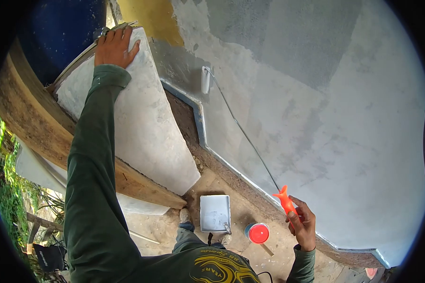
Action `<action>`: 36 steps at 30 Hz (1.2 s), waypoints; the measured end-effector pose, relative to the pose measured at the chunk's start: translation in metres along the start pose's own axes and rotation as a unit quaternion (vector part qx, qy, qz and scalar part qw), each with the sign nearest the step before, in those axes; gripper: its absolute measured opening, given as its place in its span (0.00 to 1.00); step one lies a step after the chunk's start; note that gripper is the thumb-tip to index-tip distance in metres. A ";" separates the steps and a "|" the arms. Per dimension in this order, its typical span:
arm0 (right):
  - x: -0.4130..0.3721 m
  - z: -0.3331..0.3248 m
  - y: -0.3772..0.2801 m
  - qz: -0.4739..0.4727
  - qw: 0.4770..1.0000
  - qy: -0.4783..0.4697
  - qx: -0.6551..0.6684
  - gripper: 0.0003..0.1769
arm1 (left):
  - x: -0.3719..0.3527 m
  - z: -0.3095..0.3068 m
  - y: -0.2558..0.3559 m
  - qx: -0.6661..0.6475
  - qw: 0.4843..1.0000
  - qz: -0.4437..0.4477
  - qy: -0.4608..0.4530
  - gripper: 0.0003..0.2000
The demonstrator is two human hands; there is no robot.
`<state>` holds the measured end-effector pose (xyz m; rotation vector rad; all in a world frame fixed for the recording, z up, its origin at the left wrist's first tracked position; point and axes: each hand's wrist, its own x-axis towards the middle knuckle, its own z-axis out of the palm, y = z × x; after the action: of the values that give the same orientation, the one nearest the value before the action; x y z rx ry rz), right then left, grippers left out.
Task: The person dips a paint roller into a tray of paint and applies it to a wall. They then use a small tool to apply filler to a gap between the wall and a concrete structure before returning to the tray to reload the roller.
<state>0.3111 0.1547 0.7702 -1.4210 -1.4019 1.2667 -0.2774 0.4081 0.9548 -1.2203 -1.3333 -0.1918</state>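
My right hand (303, 221) is closed around the orange handle of a paint roller (286, 200). Its long thin metal rod runs up and left to a white roller sleeve (205, 80), which lies against the grey-and-white wall (288, 122). At the upper left, my left hand (114, 48) grips the top edge of a leaning whitish board (141, 118), fingers bent over the edge and thumb spread to the side. Part of the fingertips is hidden behind that edge.
A paint tray (214, 212) with whitish paint stands on the floor by my feet, beside a red-lidded can (258, 233). A curved wooden piece (33, 113) leans at the left near a dark blue drum (63, 37). Plants (7, 188) grow at far left.
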 end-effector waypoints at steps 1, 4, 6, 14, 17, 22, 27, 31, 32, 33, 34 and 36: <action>-0.005 -0.001 0.000 0.005 1.000 0.007 -0.002 0.26 | 0.000 -0.002 0.000 0.002 1.000 0.003 -0.004 0.26; -0.014 0.001 0.003 0.008 1.000 0.022 0.002 0.28 | 0.000 -0.001 -0.002 -0.003 1.000 0.001 -0.005 0.25; -0.014 0.008 0.004 0.013 1.000 0.025 0.000 0.27 | -0.002 0.005 -0.002 -0.018 1.000 0.008 0.009 0.25; 0.026 0.069 -0.006 -0.013 1.000 0.012 -0.011 0.28 | -0.003 -0.002 0.003 0.010 0.999 -0.015 -0.042 0.25; 0.052 0.093 -0.005 -0.038 0.999 0.002 -0.022 0.28 | -0.004 -0.001 0.004 0.009 0.999 -0.020 -0.039 0.25; 0.091 0.132 -0.011 -0.076 0.997 -0.024 -0.016 0.28 | -0.004 0.000 0.003 -0.033 0.999 -0.020 -0.012 0.24; 0.119 0.166 -0.017 -0.111 0.994 -0.025 0.006 0.27 | -0.005 0.006 0.003 -0.002 1.000 -0.014 -0.002 0.23; 0.105 0.152 -0.013 -0.100 0.995 -0.020 -0.006 0.29 | -0.005 0.003 0.004 0.006 1.000 -0.017 -0.011 0.23; 0.097 0.143 -0.011 -0.097 0.995 -0.017 -0.012 0.29 | -0.005 0.002 0.004 -0.006 0.999 -0.021 -0.036 0.23; 0.089 0.133 -0.010 -0.093 0.995 -0.013 -0.018 0.30 | -0.005 0.003 0.005 -0.008 0.999 -0.022 -0.037 0.23; 0.079 0.125 -0.009 -0.092 0.996 -0.012 -0.020 0.30 | -0.005 0.004 0.005 -0.002 0.999 -0.021 -0.033 0.23; 0.058 0.108 -0.010 -0.055 0.998 0.002 -0.023 0.30 | -0.005 0.005 0.004 0.000 0.999 -0.022 -0.028 0.23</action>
<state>0.1984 0.1993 0.7480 -1.3569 -1.4939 1.1670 -0.2797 0.4112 0.9477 -1.2042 -1.4103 -0.1889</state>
